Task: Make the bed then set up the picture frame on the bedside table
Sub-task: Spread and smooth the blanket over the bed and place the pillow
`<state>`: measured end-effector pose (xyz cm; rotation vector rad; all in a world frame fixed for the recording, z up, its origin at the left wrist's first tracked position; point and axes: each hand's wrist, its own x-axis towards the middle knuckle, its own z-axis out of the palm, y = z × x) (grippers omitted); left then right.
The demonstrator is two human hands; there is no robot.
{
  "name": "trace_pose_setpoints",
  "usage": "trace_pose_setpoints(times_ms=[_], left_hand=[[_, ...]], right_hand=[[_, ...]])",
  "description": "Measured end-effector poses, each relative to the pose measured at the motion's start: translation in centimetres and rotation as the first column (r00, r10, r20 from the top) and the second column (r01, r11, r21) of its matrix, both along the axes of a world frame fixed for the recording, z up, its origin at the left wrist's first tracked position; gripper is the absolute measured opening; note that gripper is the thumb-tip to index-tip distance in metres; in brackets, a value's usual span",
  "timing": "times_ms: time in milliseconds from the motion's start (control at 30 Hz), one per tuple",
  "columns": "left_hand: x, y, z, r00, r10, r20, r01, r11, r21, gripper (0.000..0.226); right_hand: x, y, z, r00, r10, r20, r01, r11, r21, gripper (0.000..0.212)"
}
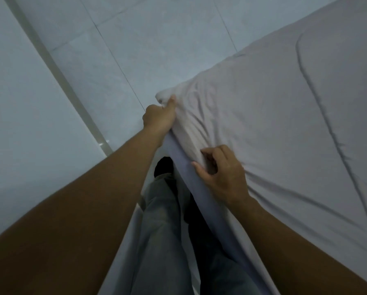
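The person stands at the near left edge of a bed, looking down along both bare forearms. The left hand (159,118) is closed in a fist on the corner of the pale grey bed sheet (274,124), its thumb pressed on top of the bunched fabric where the corner rises into a small white peak. The right hand (223,173) lies nearer, on the same edge of the bed; its fingers are curled and its thumb is spread toward the edge, pinching a fold of the sheet between them. Wrinkles fan out across the fabric from both grips, and a long seam or crease runs down the right part of the bed surface. Below the hands the sheet hangs over the side of the mattress (201,199) as a smoother bluish band. The person's legs in grey trousers (163,241) stand just beside that side, with a dark foot (164,166) on the floor near the corner. The tiled floor (135,39) fills the far left, and a pale wall (18,103) rises along the left. No picture frame or bedside table is in view.
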<state>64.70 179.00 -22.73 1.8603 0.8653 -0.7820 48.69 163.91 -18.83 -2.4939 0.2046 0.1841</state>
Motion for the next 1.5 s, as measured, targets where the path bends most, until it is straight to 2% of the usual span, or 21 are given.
trace_pose_setpoints(times_ms=[33,100,200,367,433,500,567,633,667,733,800,900,1000,1067,1133,1300,1500], left_hand=[[0.4,-0.1,-0.1,0.998,0.026,-0.061,-0.028,0.999,-0.027,0.072],[0.8,-0.1,-0.6,0.994,0.038,-0.104,-0.042,0.998,-0.042,0.075],[0.3,0.2,-1.3,0.996,0.046,-0.083,-0.045,0.999,0.012,0.063],[-0.6,0.1,-1.1,0.999,-0.034,-0.032,0.039,0.986,0.164,0.053],[-0.5,-0.2,-0.3,0.975,-0.204,0.083,0.166,0.929,0.331,0.055],[-0.9,-0.4,0.4,0.853,-0.471,0.222,0.312,0.804,0.506,0.06],[-2.0,-0.4,0.6,0.665,-0.681,0.307,0.488,0.707,0.511,0.061],[-3.1,-0.2,0.7,0.486,-0.809,0.331,0.674,0.588,0.447,0.058],[-3.7,-0.3,0.6,0.442,-0.832,0.335,0.721,0.552,0.419,0.057],[-3.8,-0.2,6.9,0.335,-0.868,0.367,0.77,0.476,0.424,0.057],[-3.0,-0.6,7.1,0.412,-0.865,0.287,0.767,0.5,0.403,0.058],[-2.4,-1.0,6.9,0.385,-0.916,0.117,0.835,0.399,0.378,0.056],[-2.6,-0.4,7.0,0.379,-0.924,0.047,0.877,0.376,0.299,0.054],[-2.7,0.2,7.1,0.407,-0.913,0.001,0.887,0.396,0.239,0.053],[-2.3,-0.4,10.0,0.403,-0.915,0.016,0.895,0.398,0.204,0.051],[-0.2,-3.6,18.2,0.309,-0.951,0.013,0.939,0.307,0.157,0.043],[1.5,-6.7,25.8,0.221,-0.974,0.052,0.944,0.227,0.241,0.041]], right_hand=[[0.1,-0.1,0.0,1.0,0.008,0.013,-0.007,0.998,-0.06,0.029],[0.2,0.4,0.1,0.999,-0.016,0.031,0.019,0.995,-0.102,0.018],[-0.2,1.5,0.0,1.0,-0.011,-0.008,0.011,1.0,0.01,0.004],[0.4,0.2,0.5,0.985,0.115,-0.128,-0.094,0.983,0.158,0.006],[1.3,-0.4,0.7,0.97,0.217,-0.111,-0.186,0.953,0.241,0.008],[1.8,-1.0,0.9,0.976,0.217,-0.034,-0.204,0.953,0.224,0.013],[1.8,-1.8,0.5,0.995,0.09,0.042,-0.093,0.994,0.059,0.023],[1.8,-2.3,0.1,1.0,-0.029,0.011,0.031,0.991,-0.131,0.041],[1.7,-2.5,-0.2,0.998,-0.052,-0.045,0.042,0.98,-0.196,0.051],[0.3,-1.7,5.8,0.99,-0.112,-0.083,0.085,0.957,-0.278,0.066],[-0.5,-0.9,5.0,0.984,-0.045,-0.172,-0.003,0.964,-0.267,0.071],[-0.8,-0.7,3.9,0.964,0.065,-0.256,-0.118,0.974,-0.196,0.069],[-1.8,-0.9,3.7,0.951,0.173,-0.258,-0.158,0.984,0.077,0.059],[-2.3,-1.0,3.9,0.961,0.101,-0.258,-0.058,0.984,0.171,0.052],[-2.2,-1.7,6.1,0.968,-0.055,-0.244,0.098,0.981,0.165,0.048],[-0.7,-4.6,11.7,0.963,-0.236,-0.127,0.253,0.957,0.143,0.033],[1.7,-7.4,17.2,0.903,-0.429,-0.008,0.423,0.889,0.177,0.028]])
